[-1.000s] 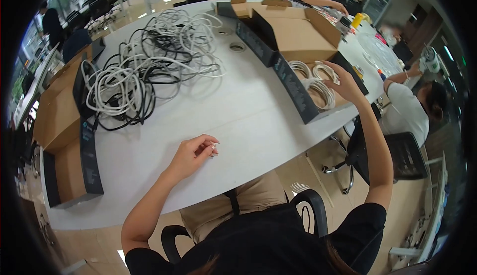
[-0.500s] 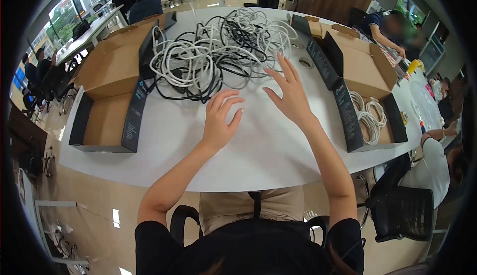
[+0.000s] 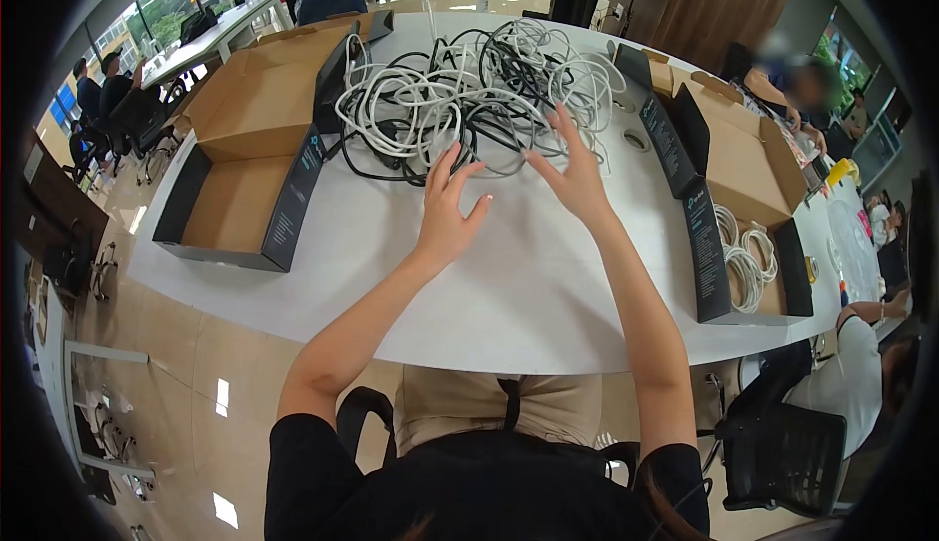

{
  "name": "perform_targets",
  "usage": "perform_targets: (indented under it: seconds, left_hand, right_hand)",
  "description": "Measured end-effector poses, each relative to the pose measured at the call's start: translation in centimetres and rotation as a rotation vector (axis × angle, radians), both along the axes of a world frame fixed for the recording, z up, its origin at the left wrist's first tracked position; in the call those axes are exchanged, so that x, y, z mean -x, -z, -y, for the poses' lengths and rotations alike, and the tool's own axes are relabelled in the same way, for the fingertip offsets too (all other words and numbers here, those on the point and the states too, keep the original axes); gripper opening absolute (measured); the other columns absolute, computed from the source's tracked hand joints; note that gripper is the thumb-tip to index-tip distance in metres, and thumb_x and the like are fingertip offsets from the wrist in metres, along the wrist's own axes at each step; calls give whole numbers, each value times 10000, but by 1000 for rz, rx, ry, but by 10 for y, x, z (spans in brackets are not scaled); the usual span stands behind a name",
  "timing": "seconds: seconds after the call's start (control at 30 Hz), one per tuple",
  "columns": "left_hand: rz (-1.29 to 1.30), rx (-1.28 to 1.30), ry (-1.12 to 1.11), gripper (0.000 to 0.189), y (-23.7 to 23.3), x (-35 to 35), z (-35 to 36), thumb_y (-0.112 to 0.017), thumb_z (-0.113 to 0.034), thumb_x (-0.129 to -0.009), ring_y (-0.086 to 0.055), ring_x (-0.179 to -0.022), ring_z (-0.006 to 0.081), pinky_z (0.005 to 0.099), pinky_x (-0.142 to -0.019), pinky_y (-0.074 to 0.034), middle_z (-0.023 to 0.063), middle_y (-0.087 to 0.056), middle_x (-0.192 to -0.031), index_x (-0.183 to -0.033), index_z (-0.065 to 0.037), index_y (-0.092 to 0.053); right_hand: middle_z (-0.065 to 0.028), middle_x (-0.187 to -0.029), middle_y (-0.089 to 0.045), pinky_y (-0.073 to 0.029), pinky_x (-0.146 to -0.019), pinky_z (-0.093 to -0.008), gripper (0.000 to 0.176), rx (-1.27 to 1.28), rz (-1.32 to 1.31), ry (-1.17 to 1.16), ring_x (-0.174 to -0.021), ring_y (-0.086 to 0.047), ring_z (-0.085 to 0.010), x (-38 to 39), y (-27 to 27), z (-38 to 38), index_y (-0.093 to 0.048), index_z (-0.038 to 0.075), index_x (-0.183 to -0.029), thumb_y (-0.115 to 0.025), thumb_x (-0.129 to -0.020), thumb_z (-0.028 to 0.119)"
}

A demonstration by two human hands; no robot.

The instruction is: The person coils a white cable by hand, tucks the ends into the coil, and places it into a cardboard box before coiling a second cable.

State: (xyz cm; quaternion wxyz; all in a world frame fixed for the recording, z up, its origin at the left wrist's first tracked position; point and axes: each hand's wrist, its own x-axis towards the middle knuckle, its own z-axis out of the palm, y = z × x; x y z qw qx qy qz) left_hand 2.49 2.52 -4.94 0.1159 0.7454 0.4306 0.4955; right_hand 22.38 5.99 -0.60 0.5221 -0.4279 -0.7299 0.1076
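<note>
A tangled heap of white, grey and black cables [image 3: 406,101] lies across the far middle of the white table [image 3: 469,296]. My left hand [image 3: 452,210] is at the near edge of the heap, fingers apart, its fingertips overlapping the cables in this view. Farther right, my right hand [image 3: 577,174] reaches to the heap's right-hand side with thumb and fingers spread. Neither hand holds a cable. To the right, an open black cardboard box [image 3: 706,257] has coiled white cables [image 3: 748,265] inside. Another open box [image 3: 227,199], with a bare brown inside, stands on the left.
A roll of tape [image 3: 636,140] lies between the heap and the right box. At the right, a person [image 3: 782,91] works along the table's far side, and another person in white [image 3: 849,380] sits by a black chair [image 3: 787,458].
My left hand has moved forward to the heap's near edge, and my right hand remains spread near its right side. The camera view has turned slightly left, shifting the scene rightward.
</note>
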Motion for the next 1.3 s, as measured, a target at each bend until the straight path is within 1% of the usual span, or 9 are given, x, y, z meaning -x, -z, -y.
perform_targets:
  seconds: [0.03,0.13,0.17,0.4,0.63,0.73,0.87,1.03,1.3]
  left_hand:
    - [10,8,10,388,1,0,0,-648,-144,-771,-245,-1289,349,438,-1032,-248,148,-274,-1408,-1139,-96,-534]
    - [-6,4,5,403,0,-1,2,-648,-144,-774,-232,-1295,363,435,-1036,-243,155,-265,-1410,-1152,-87,-521]
    - [-14,-12,3,407,0,-1,2,-647,-142,-775,-227,-1297,366,433,-1038,-240,155,-264,-1411,-1157,-87,-517]
    - [11,39,19,437,2,-1,3,-643,-191,-782,-187,-1317,370,535,-1023,-174,139,-266,-1415,-1186,-116,-494]
    - [-71,78,-101,530,-4,-2,9,-644,-252,-779,-97,-1353,342,619,-994,-12,132,-264,-1418,-1256,-168,-430]
    - [-48,53,-136,552,-6,-5,11,-644,-272,-778,-55,-1362,336,613,-999,-4,149,-244,-1425,-1271,-182,-413]
    - [-75,156,-118,556,0,-2,6,-645,-288,-776,-17,-1364,339,615,-999,-1,174,-214,-1433,-1272,-187,-414]
    - [-91,163,-140,551,9,-2,4,-649,-307,-782,-39,-1362,347,632,-990,-24,142,-210,-1446,-1274,-204,-425]
    - [-89,176,-134,571,8,-3,5,-646,-310,-784,-35,-1363,344,629,-993,-20,146,-208,-1446,-1292,-189,-414]
  right_hand:
    - [-116,-996,-618,-440,-754,-278,584,78,-115,-47,-911,-563,-182,6,-3,-4,-452,-12,-1255,-684,-787,246]
    - [-14,-798,-625,-387,-567,-195,409,459,-215,-186,-669,-497,-52,12,-36,-7,-580,-17,-1119,-672,-803,225]
    - [83,-616,-463,-307,-522,-177,258,425,-305,-262,-564,-350,-16,18,-42,-3,-652,11,-1014,-603,-859,211]
    - [78,-581,-389,-252,-559,-183,286,286,-733,-338,-560,-294,-30,-13,-62,30,-634,-31,-1017,-501,-923,204]
    - [66,-570,-296,-277,-583,-203,287,336,-1001,-793,-556,-303,-54,-80,-21,38,-544,-40,-1068,-415,-956,191]
    - [65,-561,-277,-283,-574,-199,274,408,-1247,-685,-541,-306,-53,-89,-14,33,-548,-27,-1053,-422,-953,194]
    - [69,-531,-257,-264,-542,-203,210,615,-1058,-369,-498,-268,-43,-90,13,21,-552,20,-917,-464,-924,211]
    - [61,-504,-238,-235,-529,-225,271,767,-1006,-384,-481,-224,-70,-60,28,26,-428,134,-689,-494,-900,290]
    - [58,-499,-234,-239,-538,-223,272,765,-1010,-370,-483,-227,-68,-63,24,26,-411,132,-691,-476,-908,282]
